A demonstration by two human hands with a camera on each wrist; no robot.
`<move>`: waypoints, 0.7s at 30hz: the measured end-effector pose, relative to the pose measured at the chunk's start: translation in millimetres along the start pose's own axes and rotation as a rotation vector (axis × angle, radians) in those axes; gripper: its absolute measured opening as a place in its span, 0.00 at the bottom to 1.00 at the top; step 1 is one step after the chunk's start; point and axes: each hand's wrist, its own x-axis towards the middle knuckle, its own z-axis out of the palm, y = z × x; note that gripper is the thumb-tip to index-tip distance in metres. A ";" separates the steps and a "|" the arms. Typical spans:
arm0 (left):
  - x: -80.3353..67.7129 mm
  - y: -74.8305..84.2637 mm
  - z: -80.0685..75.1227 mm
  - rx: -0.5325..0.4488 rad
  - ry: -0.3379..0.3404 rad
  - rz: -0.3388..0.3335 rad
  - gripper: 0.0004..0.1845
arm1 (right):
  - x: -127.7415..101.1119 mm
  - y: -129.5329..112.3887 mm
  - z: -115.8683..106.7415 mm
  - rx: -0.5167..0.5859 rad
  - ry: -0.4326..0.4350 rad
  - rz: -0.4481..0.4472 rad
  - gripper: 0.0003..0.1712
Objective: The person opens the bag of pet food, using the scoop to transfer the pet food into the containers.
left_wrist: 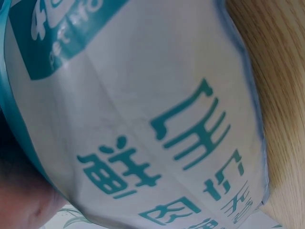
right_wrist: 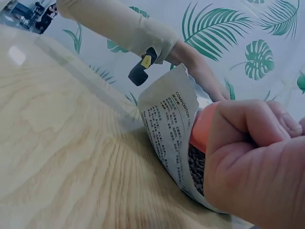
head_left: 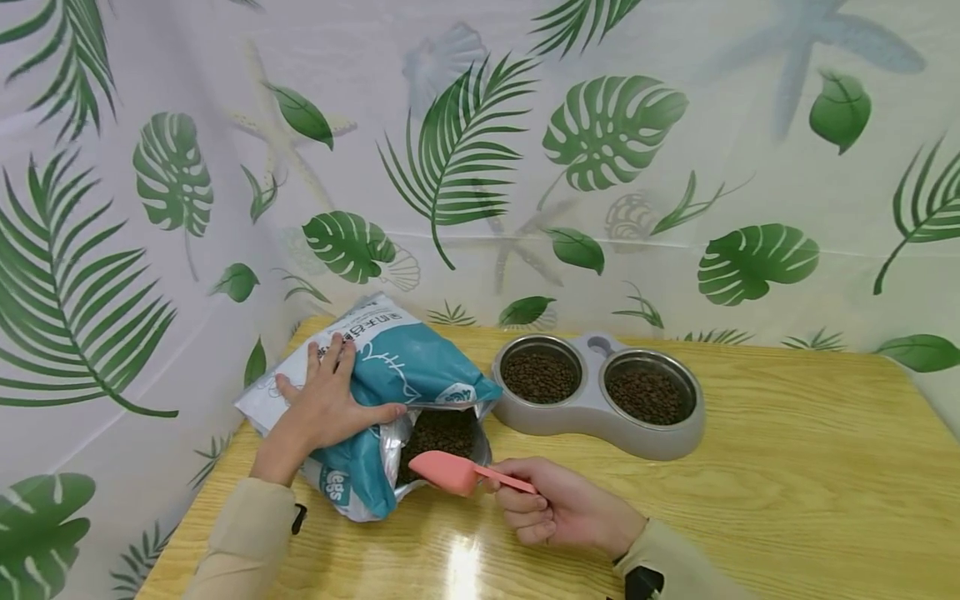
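A blue and white pet food bag (head_left: pixel 423 358) lies on its side, its open mouth toward the right and front, with brown kibble (head_left: pixel 442 433) inside. My left hand (head_left: pixel 322 404) rests on top of the bag, fingers spread and thumb reaching toward the mouth. By its handle, my right hand (head_left: pixel 562 507) grips a coral-pink scoop (head_left: pixel 450 473), whose head is at the bag's mouth. Whether the scoop holds kibble cannot be seen. In the right wrist view, the bag's printed side (right_wrist: pixel 164 124) and part of the scoop (right_wrist: pixel 204 126) show beyond my fist.
Behind and right of the bag stands a grey double feeder (head_left: pixel 592 421). Its left metal bowl (head_left: pixel 542 342) and right metal bowl (head_left: pixel 648 357) both contain kibble. Everything stands on a wooden table (head_left: pixel 810 467), with a leaf-patterned sheet (head_left: pixel 480 275) hanging behind and at the left.
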 end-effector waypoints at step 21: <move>0.1 0.8 -0.1 0.002 0.003 0.002 0.72 | 17.4 5.9 -1.3 -0.711 0.616 -0.147 0.23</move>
